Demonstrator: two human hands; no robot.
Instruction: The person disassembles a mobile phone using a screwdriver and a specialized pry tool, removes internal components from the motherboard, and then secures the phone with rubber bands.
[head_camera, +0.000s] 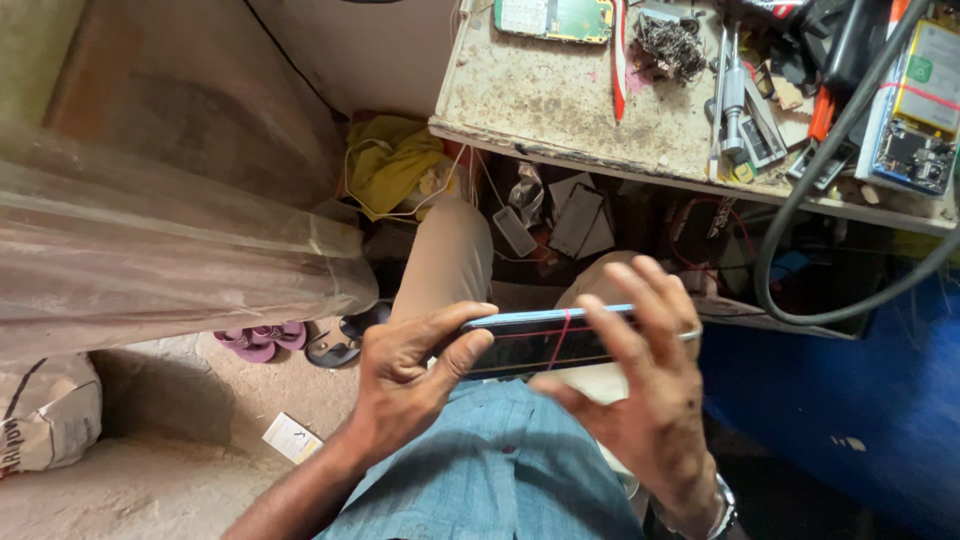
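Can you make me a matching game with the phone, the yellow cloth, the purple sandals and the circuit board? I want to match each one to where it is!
1. phone
2. yellow cloth
3. purple sandals
4. green circuit board

A. on the workbench
B. on the floor by the plastic sheet
C. between both hands
D. tucked under the bench corner

Pairs: 1-C, 2-D, 3-B, 4-A

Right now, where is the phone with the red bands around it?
In the head view, the phone sits low in the middle, held above the person's lap between the left hand and the right hand, below the messy workbench.
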